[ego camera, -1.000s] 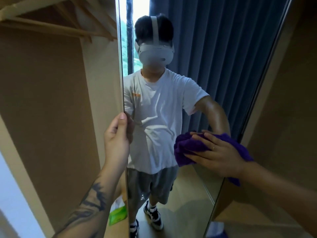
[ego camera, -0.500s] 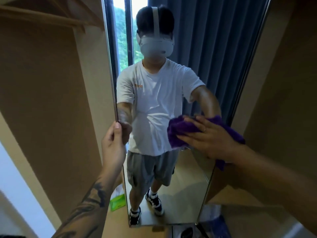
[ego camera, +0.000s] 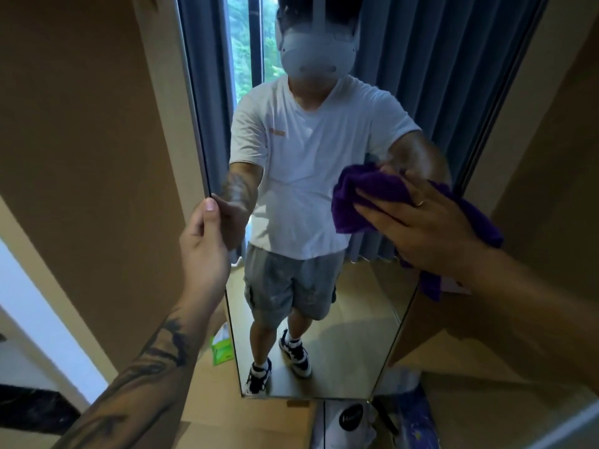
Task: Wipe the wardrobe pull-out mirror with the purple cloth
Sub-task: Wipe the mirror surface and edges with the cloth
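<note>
The tall pull-out mirror [ego camera: 356,319] stands upright between wardrobe panels and reflects a person in a white shirt and grey shorts. My left hand [ego camera: 204,247] grips the mirror's left edge at mid height, thumb on the front. My right hand [ego camera: 418,228] lies flat on the purple cloth [ego camera: 359,196], pressing it against the glass near the right edge. Part of the cloth hangs down below my wrist.
Brown wardrobe panels [ego camera: 90,157] flank the mirror on both sides. A green packet [ego camera: 222,350] lies on the wardrobe floor behind the mirror's left edge. Below the mirror's bottom edge sit a bag with a black round label [ego camera: 351,419] and blue plastic [ego camera: 418,422].
The view has tilted down, so the mirror's bottom edge and the floor now show. My right hand with the cloth has stayed near the right edge; my left hand keeps its grip.
</note>
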